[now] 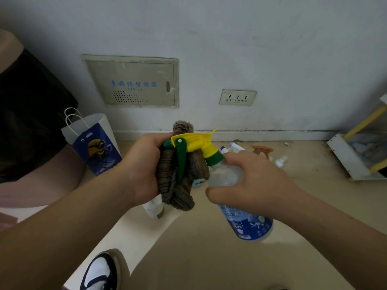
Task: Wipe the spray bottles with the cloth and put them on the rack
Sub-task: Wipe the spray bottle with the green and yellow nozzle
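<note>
Clamps spray bottle (247, 225) by its shoulder in right grip (257, 185), tilted, presenting trigger head to cloth (182, 197) clenched in left grip (142, 162) (wiping stage, apparently; rack (343, 151) nearby, rightward).

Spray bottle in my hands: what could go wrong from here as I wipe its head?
1. The cloth in the left hand is bunched around the green trigger; a hard squeeze might fire spray.
2. The right hand grips the spray bottle only near its neck. The bottle is tilted with its base unsupported, so it could slip.
3. Other bottles sit on the floor below; a drop would likely knock them.
</note>
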`<control>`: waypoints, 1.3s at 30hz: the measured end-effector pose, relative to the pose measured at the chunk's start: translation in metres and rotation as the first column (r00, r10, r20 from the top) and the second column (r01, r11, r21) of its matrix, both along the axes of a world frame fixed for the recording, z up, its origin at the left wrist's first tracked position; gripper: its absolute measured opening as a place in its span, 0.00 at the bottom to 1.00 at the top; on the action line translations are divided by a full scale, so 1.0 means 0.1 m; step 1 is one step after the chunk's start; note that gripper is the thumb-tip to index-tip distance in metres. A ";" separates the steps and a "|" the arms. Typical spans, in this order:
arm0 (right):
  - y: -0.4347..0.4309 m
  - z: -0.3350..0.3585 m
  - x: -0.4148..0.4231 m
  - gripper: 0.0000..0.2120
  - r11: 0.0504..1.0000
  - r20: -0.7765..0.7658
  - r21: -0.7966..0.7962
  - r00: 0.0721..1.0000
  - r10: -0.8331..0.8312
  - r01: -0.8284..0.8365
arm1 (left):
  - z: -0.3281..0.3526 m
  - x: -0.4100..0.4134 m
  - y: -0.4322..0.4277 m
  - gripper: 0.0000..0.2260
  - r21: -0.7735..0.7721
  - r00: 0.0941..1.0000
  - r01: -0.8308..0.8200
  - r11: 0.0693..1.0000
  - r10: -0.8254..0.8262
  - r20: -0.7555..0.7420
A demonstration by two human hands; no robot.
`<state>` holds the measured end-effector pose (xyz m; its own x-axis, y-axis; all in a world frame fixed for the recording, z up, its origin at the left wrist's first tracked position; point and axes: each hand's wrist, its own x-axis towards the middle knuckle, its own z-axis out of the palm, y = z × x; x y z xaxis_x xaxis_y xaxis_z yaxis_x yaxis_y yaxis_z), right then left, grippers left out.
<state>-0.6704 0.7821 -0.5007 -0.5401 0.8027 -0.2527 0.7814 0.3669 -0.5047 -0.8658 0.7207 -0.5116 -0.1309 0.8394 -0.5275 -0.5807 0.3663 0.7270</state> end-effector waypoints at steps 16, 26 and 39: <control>0.00 -0.14 0.02 0.25 0.995 0.042 0.060 0.996 0.080 -0.083 | 0.09 -0.01 0.02 0.12 0.025 0.891 0.084 0.996 -0.064 -0.449; 0.02 -0.20 0.03 0.28 0.986 -0.031 0.005 0.986 0.166 -0.165 | 0.14 -0.08 -0.07 0.21 -0.023 0.936 0.346 0.938 -0.347 -0.057; 0.02 -0.33 0.05 0.25 0.981 -0.088 -0.088 0.983 0.164 -0.171 | 0.01 -0.13 -0.03 0.12 0.057 0.525 0.405 0.913 -0.181 -0.832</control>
